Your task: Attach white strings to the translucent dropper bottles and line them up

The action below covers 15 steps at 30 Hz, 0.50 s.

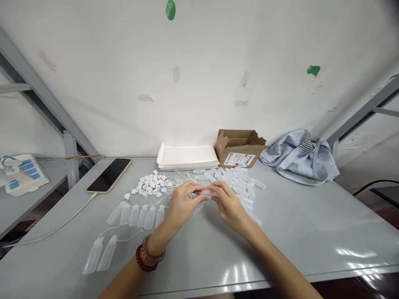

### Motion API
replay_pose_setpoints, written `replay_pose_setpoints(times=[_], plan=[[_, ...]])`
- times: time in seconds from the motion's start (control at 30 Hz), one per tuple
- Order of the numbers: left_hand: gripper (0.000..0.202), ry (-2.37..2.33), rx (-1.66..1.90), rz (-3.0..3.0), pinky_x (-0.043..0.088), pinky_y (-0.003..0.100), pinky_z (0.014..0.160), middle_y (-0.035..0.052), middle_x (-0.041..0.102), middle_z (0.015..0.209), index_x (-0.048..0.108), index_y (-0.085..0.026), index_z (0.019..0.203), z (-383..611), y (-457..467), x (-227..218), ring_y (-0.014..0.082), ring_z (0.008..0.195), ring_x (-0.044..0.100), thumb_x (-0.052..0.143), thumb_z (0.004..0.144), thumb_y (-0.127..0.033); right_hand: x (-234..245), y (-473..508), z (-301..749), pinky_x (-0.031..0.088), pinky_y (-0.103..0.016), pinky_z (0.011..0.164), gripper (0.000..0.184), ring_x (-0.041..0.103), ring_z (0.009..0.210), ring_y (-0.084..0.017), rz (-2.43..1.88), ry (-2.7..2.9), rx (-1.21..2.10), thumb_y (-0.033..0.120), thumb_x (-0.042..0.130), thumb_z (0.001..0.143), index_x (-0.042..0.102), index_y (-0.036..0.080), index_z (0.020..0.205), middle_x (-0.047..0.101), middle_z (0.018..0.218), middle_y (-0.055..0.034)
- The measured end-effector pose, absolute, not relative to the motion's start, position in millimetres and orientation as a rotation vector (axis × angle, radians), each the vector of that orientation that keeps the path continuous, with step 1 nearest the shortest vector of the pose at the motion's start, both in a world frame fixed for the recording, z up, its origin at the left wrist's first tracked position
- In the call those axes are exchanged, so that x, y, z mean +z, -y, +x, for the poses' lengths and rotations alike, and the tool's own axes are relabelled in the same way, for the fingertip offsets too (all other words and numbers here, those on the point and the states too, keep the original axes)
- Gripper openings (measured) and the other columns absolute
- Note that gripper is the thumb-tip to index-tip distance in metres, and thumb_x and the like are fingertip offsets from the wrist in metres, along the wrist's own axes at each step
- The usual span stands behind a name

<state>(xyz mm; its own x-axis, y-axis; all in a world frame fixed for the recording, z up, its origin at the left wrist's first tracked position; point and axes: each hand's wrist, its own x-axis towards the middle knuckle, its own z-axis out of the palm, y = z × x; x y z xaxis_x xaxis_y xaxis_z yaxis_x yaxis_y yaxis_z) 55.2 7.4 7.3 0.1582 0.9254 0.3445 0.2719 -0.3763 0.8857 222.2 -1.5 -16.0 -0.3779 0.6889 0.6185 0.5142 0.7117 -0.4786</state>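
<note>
My left hand [185, 201] and my right hand [227, 204] meet above the middle of the table, fingertips pinched together around a small translucent plastic bottle [209, 192]. The bottle lies sideways, my left fingers at its left end and my right fingers on its body. Whether a cap or tube is at the left end is hidden by the fingers. Just behind them is a tangle of thin white tubes [179, 178]. White pointed caps [152, 182] are heaped to the left, and loose translucent bottles [240, 180] lie to the right.
Bottles with thin tubes [134, 215] lie in a row at left, two more bottles [107, 253] nearer. A charging phone [109, 175] is behind them. White trays [188, 157], an opened cardboard box [238, 159] and blue cloth [304, 160] line the wall.
</note>
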Motion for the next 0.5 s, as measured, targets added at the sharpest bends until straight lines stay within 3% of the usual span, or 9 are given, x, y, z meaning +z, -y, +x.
replay_pose_setpoints(times=[0.2, 0.27, 0.37, 0.5], plan=[[0.014, -1.106, 1.074, 1.648, 0.045, 0.027, 0.070, 0.0026, 0.064, 0.078, 0.073, -0.018, 0.079, 50, -11, 8, 0.0172, 0.077, 0.058, 0.072, 0.071, -0.029, -16, 7, 212, 0.050, -0.037, 0.077, 0.021, 0.059, 0.087, -0.019, -1.041, 1.748, 0.865, 0.021, 0.047, 0.089, 0.050, 0.021, 0.110, 0.057, 0.102, -0.0083], [0.015, -1.018, 0.977, 1.652, 0.046, 0.027, 0.072, 0.0020, 0.064, 0.076, 0.072, -0.018, 0.077, 45, -12, 12, 0.0168, 0.076, 0.058, 0.066, 0.077, -0.032, -10, 10, 209, 0.050, -0.035, 0.075, 0.024, 0.060, 0.081, -0.016, -0.975, 1.603, 1.129, 0.027, 0.049, 0.089, 0.047, 0.022, 0.113, 0.056, 0.103, -0.0066], [0.036, -0.942, 0.923, 1.621, 0.046, 0.028, 0.072, 0.0016, 0.065, 0.070, 0.072, -0.018, 0.078, 40, -14, 18, 0.0161, 0.075, 0.059, 0.044, 0.091, -0.038, -2, 12, 207, 0.048, -0.034, 0.075, 0.029, 0.060, 0.075, -0.014, -0.796, 1.439, 1.399, 0.032, 0.051, 0.089, 0.045, 0.024, 0.116, 0.057, 0.096, -0.0032], [0.028, -1.017, 1.040, 1.636, 0.047, 0.029, 0.076, 0.0047, 0.067, 0.090, 0.069, -0.018, 0.096, 40, -12, 22, 0.0178, 0.085, 0.060, 0.049, 0.088, -0.035, 4, 13, 209, 0.047, -0.033, 0.077, 0.028, 0.061, 0.076, -0.014, -0.676, 1.287, 1.597, 0.033, 0.058, 0.086, 0.051, 0.023, 0.110, 0.060, 0.088, -0.0017]])
